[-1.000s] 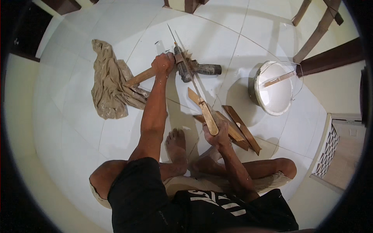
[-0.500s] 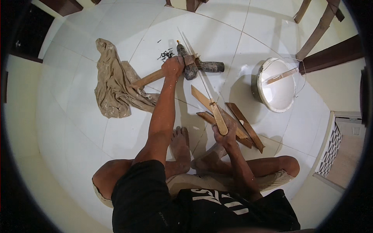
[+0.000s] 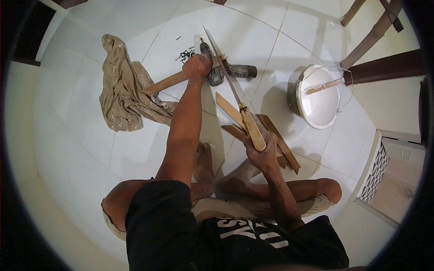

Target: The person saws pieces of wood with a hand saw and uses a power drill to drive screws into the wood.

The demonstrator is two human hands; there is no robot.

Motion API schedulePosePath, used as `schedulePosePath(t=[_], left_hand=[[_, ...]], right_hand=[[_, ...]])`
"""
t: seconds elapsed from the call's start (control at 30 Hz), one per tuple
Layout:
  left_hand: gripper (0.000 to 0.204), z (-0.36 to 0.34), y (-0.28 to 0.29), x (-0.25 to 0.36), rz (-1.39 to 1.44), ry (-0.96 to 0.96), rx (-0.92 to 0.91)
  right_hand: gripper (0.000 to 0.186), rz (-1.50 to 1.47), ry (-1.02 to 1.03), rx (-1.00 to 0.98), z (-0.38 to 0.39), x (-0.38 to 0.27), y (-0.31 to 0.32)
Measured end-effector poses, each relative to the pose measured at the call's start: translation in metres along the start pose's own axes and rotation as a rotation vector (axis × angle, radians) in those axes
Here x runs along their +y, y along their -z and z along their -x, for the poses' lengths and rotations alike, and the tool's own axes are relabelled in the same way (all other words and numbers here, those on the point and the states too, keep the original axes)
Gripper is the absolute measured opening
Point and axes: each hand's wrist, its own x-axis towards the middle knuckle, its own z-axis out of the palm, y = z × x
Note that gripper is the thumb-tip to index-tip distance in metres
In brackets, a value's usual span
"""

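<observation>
My left hand [image 3: 197, 67] is closed round a wooden strip [image 3: 166, 84], whose angled left end reaches over a crumpled cloth. The strip's short right end shows beyond my knuckles. My right hand [image 3: 264, 152] grips the wooden handle of a handsaw [image 3: 232, 87]. Its long narrow blade points up and away to the left and crosses the strip's right end, close to my left hand. Beneath them a dark cordless drill [image 3: 242, 71] lies on the floor, partly hidden by the hand, strip and blade. I cannot tell whether the teeth bite into the wood.
Dark screws [image 3: 185, 55] lie in a pile beside the drill. The beige cloth [image 3: 121, 90] is at left. Several cut wooden strips [image 3: 279, 141] lie near my right hand. A pale bucket [image 3: 323, 97] with a stick inside stands at right, by wooden legs [image 3: 373, 34].
The whole view has shifted slightly, moving things up and left in the picture. The saw blade has turned and shows more of its flat side. Both hands keep their grips.
</observation>
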Motion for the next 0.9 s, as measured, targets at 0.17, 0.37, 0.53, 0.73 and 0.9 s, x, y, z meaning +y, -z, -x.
schedulePosePath(t=[0.17,0.37,0.53,0.73,0.9], left_hand=[[0.04,-0.002,-0.001,0.001,0.023,-0.027,-0.04],[0.038,0.003,0.004,0.012,0.052,-0.031,-0.063],[0.041,-0.002,0.003,-0.009,0.007,-0.028,-0.051],[0.046,-0.005,0.008,-0.001,-0.026,-0.118,-0.123],[0.041,-0.019,-0.002,-0.003,-0.009,-0.146,0.051]], right_hand=[[0.047,0.034,-0.099,-0.095,0.003,-0.012,0.0],[0.035,-0.128,-0.094,0.058,0.023,0.042,-0.017],[0.046,-0.04,-0.104,-0.005,0.074,-0.019,0.03],[0.051,0.031,-0.005,-0.031,0.05,0.004,0.026],[0.048,-0.013,-0.132,-0.056,0.005,0.003,-0.006]])
